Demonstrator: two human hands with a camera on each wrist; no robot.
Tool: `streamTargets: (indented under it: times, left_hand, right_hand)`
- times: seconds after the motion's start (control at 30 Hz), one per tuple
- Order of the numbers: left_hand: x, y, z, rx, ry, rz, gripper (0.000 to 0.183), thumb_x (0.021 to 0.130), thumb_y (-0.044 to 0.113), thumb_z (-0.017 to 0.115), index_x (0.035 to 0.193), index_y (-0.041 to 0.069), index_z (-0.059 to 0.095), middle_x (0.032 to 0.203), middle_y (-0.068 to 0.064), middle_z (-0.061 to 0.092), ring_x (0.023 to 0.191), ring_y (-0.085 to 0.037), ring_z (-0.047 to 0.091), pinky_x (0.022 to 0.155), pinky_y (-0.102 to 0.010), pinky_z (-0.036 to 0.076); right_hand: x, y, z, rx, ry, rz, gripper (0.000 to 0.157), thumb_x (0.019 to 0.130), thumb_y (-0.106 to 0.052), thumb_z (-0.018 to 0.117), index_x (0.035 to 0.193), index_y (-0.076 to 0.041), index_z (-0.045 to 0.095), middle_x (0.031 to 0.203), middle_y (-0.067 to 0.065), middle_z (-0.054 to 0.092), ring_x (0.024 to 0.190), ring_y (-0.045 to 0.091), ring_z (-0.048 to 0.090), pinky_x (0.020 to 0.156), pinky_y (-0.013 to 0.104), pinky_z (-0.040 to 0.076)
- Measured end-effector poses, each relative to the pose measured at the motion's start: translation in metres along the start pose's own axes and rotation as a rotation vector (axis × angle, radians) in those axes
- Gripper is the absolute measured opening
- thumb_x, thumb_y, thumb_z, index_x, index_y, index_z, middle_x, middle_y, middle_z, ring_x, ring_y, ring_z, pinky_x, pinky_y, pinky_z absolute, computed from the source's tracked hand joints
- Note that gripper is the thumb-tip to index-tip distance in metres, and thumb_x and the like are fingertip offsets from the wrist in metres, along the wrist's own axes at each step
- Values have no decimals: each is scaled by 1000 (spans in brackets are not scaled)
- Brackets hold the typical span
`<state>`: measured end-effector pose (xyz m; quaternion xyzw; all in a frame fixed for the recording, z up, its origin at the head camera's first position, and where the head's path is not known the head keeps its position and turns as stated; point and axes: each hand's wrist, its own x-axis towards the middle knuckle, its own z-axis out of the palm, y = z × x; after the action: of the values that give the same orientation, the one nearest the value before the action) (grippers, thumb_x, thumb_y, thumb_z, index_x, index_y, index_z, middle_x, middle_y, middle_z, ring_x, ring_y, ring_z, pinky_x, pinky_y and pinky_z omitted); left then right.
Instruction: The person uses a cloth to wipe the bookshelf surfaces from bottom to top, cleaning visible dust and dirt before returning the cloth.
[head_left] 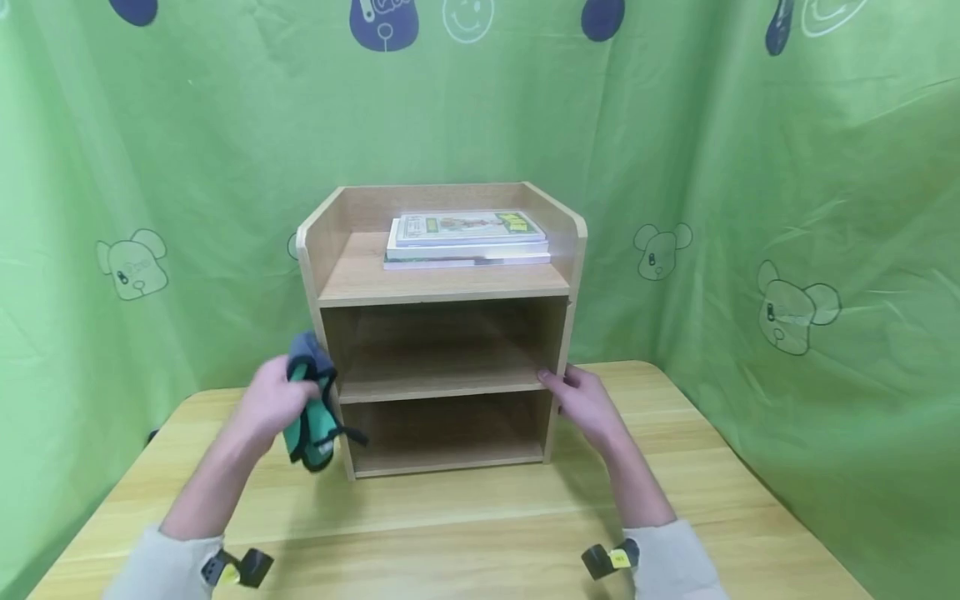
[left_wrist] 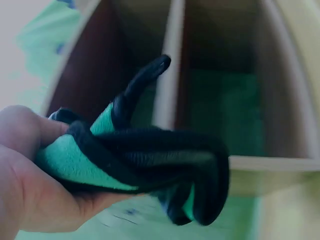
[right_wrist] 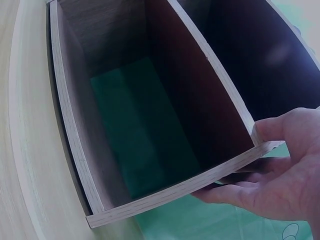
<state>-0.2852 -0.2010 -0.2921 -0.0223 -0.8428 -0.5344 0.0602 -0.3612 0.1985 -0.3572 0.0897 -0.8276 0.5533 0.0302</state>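
Note:
A small light-wood desktop shelf [head_left: 446, 387] stands upright on the table. My left hand [head_left: 276, 398] grips a folded green fabric piece with black edging [head_left: 321, 421], in front of the shelf's left side; a blue-grey part sticks up and a dark strap end juts out. The left wrist view shows the same fabric piece [left_wrist: 95, 165] bunched between thumb and fingers; what kind it is cannot be told. With the thumb at the end of the middle board and the fingers outside the side panel, my right hand [head_left: 588, 404] grips the shelf's right side, as the right hand [right_wrist: 285, 170] close-up shows.
Several books [head_left: 468, 237] lie stacked on the shelf's top level. Below, two compartments open toward me. The wooden table [head_left: 450, 533] extends around the shelf. Green curtains [head_left: 240, 108] with cartoon prints hang behind and at both sides.

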Motion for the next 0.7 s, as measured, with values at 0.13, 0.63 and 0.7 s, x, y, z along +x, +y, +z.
streamTargets:
  times: [0.13, 0.63, 0.7]
  left_hand:
    - [0, 43, -12, -2, 123, 51, 27, 85, 2, 50, 112, -4, 50, 108, -20, 53, 88, -29, 58, 75, -37, 51]
    - [23, 99, -40, -136, 204, 126, 45, 78, -7, 52, 123, -4, 50, 134, -15, 45, 118, -25, 43, 93, -39, 42]
    - [26, 86, -42, -151, 151, 101, 42, 78, -7, 54, 119, -5, 49, 125, -15, 45, 110, -24, 47, 89, -36, 45]
  right_hand:
    - [1, 1, -1, -8, 5, 9, 53, 94, -43, 55, 128, -2, 53, 131, 19, 54, 120, 36, 50, 96, 53, 43]
    - [0, 1, -1, -21, 0, 13, 58, 93, -45, 55, 130, -1, 52, 132, 20, 53, 119, 37, 51, 95, 52, 44]
    - [1, 1, -1, -23, -3, 13, 59, 93, -45, 55, 132, -1, 50, 134, 20, 52, 121, 37, 50, 96, 52, 44]
